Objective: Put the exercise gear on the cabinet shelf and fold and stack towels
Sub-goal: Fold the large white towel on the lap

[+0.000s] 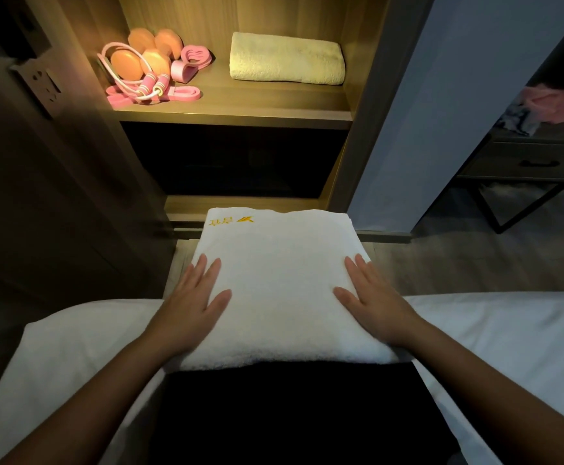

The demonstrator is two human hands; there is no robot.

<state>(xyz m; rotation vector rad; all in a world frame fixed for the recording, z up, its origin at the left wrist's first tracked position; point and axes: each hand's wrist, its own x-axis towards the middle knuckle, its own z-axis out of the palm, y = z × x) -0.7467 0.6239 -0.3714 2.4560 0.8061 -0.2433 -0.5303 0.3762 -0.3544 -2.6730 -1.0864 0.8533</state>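
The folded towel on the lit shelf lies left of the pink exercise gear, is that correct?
Not quite. The head view shows the folded towel lying right of the pink exercise gear on the lit shelf.

Your left hand (195,303) and right hand (374,300) lie flat, fingers (214,270) straight, on the two sides of a folded white towel (284,283). It rests across your dark lap, with the white bed (509,347) on either side. Yellow lettering (232,221) marks the towel's far left corner. Ahead, the lit cabinet shelf (240,107) holds a second folded towel (287,58) on the right. Apart from it on the left sit orange dumbbells (139,60), a pink skipping rope (151,83) and pink bands (186,93).
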